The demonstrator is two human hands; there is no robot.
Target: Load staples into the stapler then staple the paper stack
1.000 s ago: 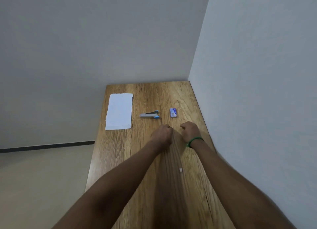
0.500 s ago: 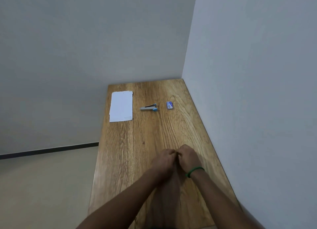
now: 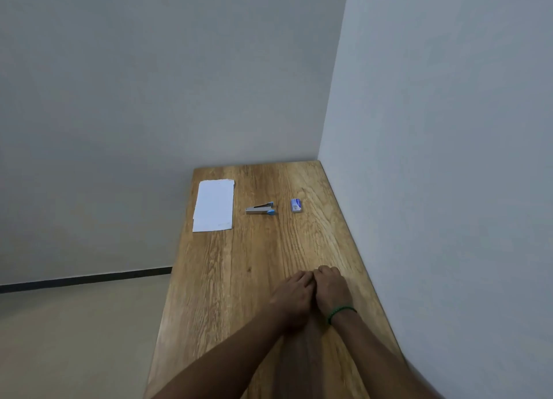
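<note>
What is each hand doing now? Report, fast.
Left hand: fingers curled; whether it holds anything cannot be told.
Right hand: fingers curled, touching the other hand; cannot be told either.

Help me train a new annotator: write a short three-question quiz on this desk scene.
1. Does the left hand or the right hand touch the stapler?
2. True or false: the stapler lies between the paper stack and the staple box.
3. The green band is worn next to which hand? A) left hand B) right hand C) neither

Key: 1. No, both are nearer the person, apart from it. 2. True. 3. B.
</note>
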